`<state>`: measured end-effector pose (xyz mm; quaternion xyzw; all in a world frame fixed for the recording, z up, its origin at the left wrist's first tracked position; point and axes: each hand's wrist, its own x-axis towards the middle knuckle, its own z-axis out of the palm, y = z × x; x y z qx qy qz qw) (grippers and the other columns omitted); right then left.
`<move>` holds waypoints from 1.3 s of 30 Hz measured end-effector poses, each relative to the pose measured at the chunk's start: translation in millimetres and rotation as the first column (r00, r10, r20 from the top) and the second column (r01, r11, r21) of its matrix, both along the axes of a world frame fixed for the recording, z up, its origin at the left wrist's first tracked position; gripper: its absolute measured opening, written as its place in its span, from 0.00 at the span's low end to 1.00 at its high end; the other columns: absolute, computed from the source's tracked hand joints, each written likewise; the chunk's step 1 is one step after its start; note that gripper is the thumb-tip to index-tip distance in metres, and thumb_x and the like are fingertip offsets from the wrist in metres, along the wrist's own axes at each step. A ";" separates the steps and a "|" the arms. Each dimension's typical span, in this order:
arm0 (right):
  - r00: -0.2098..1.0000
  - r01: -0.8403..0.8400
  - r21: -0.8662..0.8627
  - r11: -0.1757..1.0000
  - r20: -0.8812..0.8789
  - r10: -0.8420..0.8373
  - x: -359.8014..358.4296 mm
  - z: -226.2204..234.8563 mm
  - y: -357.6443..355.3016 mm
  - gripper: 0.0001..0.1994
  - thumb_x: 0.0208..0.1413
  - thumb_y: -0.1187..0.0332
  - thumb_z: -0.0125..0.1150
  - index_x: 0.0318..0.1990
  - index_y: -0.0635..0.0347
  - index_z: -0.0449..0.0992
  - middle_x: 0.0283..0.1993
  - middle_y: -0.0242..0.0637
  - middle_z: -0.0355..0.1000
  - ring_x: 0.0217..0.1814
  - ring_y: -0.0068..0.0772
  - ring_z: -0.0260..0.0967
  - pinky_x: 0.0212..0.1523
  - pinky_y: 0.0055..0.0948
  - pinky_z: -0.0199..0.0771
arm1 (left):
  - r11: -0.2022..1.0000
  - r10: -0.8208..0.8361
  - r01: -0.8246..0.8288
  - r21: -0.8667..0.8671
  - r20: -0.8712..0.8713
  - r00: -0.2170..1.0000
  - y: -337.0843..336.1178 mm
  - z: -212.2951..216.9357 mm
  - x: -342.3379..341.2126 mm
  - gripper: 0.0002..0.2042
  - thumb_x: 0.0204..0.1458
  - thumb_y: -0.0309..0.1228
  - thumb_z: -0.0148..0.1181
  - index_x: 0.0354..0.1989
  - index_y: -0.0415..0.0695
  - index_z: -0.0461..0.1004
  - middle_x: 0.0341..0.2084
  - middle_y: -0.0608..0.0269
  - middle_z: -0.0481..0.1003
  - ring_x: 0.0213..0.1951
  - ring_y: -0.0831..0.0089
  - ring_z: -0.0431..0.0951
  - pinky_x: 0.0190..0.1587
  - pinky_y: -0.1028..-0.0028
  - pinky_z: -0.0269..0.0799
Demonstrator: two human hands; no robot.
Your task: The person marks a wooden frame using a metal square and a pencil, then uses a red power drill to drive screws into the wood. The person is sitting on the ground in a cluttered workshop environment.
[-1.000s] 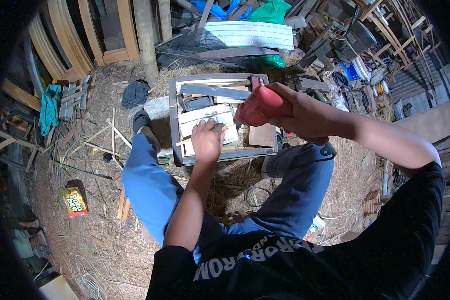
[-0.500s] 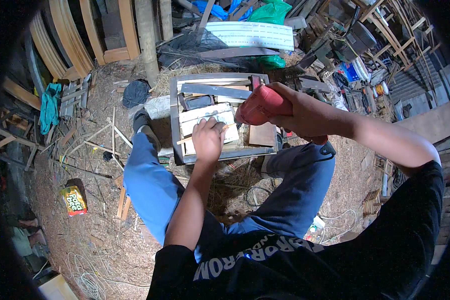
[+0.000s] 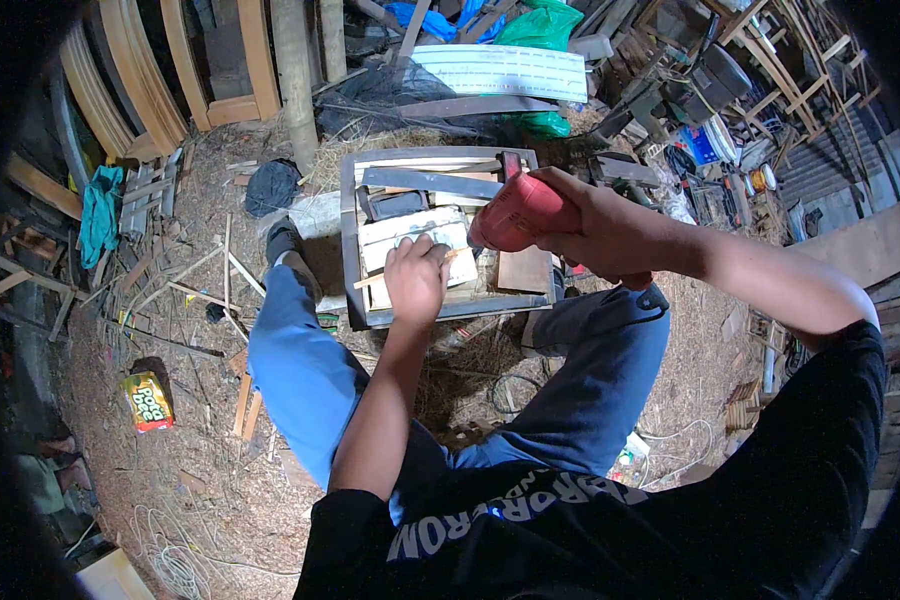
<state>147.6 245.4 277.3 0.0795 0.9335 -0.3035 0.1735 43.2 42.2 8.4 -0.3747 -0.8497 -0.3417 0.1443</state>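
Observation:
My right hand [image 3: 615,228] is wrapped round the grip of a red power drill [image 3: 526,212]. The drill tilts down and left, its nose close to the fingertips of my left hand [image 3: 416,283]. Those fingers are closed on a thin wooden strip [image 3: 370,281], pressing it against a pale board [image 3: 382,232]. How the drill's tip meets the strip is too small to tell. Beneath lies a low framed wooden table [image 3: 349,230]. Also on it are a long grey flat bar [image 3: 425,181], a black box-like piece [image 3: 397,205] and a brown wood block [image 3: 524,270].
My knees flank the table. Scrap sticks [image 3: 210,262] and a yellow-red snack packet [image 3: 148,401] lie on the floor at left. Curved wooden frames [image 3: 135,70] lean at the back left. A white slatted panel [image 3: 495,71] and a green bag [image 3: 540,22] lie beyond the table.
The drill and my right hand have shifted very slightly to the left. My left hand and the strip stay where they were.

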 end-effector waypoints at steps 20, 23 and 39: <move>0.991 0.078 -0.010 0.997 0.110 -0.077 -2.4 5.4 -5.6 0.36 0.67 0.68 0.70 0.78 0.54 0.57 0.46 0.46 0.81 0.38 0.32 0.83 0.38 0.38 0.86 | 1.000 0.005 -0.005 0.002 -0.010 1.000 0.9 -4.5 -1.1 0.09 0.51 0.33 0.74 0.39 0.47 0.87 0.37 0.60 0.80 0.43 0.55 0.78 0.44 0.55 0.70; 0.999 0.008 0.039 0.999 0.045 -0.009 2.5 0.9 -3.2 0.36 0.67 0.67 0.71 0.77 0.53 0.57 0.47 0.47 0.81 0.40 0.34 0.83 0.40 0.38 0.85 | 1.000 0.010 -0.011 -0.007 -0.015 1.000 1.7 -4.4 0.4 0.09 0.49 0.32 0.73 0.38 0.47 0.87 0.38 0.62 0.80 0.44 0.57 0.77 0.46 0.56 0.70; 0.999 0.023 0.012 1.000 -0.045 -0.022 5.3 -4.6 -2.4 0.38 0.66 0.64 0.72 0.78 0.54 0.58 0.50 0.46 0.80 0.40 0.34 0.82 0.40 0.38 0.83 | 1.000 0.003 -0.003 0.010 -0.012 1.000 0.3 -3.5 -0.1 0.10 0.48 0.30 0.73 0.40 0.46 0.87 0.37 0.60 0.80 0.43 0.55 0.78 0.45 0.55 0.71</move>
